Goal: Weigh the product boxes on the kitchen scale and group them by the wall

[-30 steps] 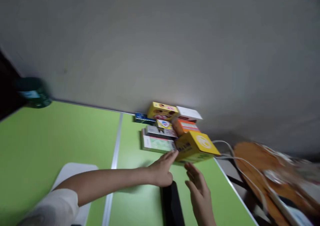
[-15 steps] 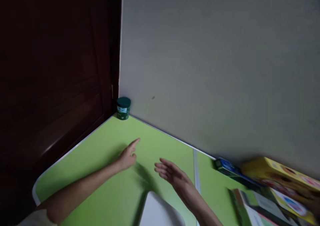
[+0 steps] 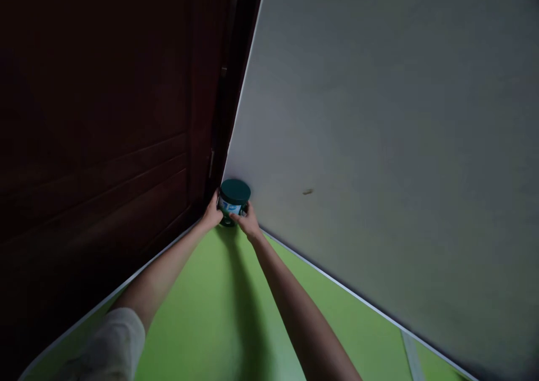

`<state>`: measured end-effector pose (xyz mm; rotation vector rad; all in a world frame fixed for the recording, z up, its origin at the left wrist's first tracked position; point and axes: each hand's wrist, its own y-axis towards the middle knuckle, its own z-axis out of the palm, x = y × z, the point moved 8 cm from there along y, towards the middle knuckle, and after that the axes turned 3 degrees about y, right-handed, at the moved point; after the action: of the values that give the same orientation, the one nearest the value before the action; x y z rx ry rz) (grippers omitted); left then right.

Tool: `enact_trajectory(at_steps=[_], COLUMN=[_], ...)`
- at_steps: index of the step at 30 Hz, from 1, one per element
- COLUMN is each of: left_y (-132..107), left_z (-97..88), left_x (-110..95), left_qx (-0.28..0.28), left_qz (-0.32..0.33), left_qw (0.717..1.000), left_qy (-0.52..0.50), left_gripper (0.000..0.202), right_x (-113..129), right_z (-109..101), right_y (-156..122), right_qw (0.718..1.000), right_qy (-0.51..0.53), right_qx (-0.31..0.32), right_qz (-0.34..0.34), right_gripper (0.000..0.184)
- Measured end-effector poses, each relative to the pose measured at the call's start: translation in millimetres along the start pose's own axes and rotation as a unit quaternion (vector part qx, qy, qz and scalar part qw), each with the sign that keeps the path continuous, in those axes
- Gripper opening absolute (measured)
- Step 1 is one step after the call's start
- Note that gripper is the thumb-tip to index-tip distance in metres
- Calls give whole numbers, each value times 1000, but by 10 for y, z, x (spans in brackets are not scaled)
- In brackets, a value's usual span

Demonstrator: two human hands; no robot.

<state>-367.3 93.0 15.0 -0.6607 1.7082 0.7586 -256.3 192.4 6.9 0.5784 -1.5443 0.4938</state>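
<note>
And there it is, both hands are on the tub! A moment ago they were apart, fingers loose, above the bright green smooth tabletop; now they've closed in on the dark green round tub with its matching lid and pale blue label. The left hand is curled about the tub's left side, narrow, its thumb toward the front. The right hand wraps the other side, thumb laid across the front, fingers running round behind. So the reach is over and this is now a two-handed hold, the tub gripped from both flanks.

Where's the tub? Upright or close to it, right in the far corner of the tabletop. Whether its base is bearing on the surface or just off it, I can't tell. Left of the tub rises the dark red-brown panelled door; right of it, the plain grey wall, with a small brownish mark to the tub's right. Nearer than the tub, a long dark shadow runs between the forearms, and a white short sleeve shows on the left arm.
</note>
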Motion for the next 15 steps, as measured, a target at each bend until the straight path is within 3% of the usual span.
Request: enact_trajectory(at_steps=[4,7,11,15], left_y=[-81,-505,-1545,-2768], left_z=[83,149,240,254], left_x=[-35,-109,-399,-918], left_qx=[39,84,189,315], left_qz=[17,17,1,-6], left_qw=[999,996,982,949], left_qy=[-20,-31,-22,14], left_gripper=[89,90,95,96], right_x=[57,135,376,793], right_z=[4,-160,-598,-1043], right_y=[-75,-440,-1394,-2595], right_qw=[1000,1000,998,986], right_qy=[-13,-25,-58,-163], right_qx=[3,5,18,29], right_qz=[-19,-13,1,27], right_gripper=[83,76,75,72])
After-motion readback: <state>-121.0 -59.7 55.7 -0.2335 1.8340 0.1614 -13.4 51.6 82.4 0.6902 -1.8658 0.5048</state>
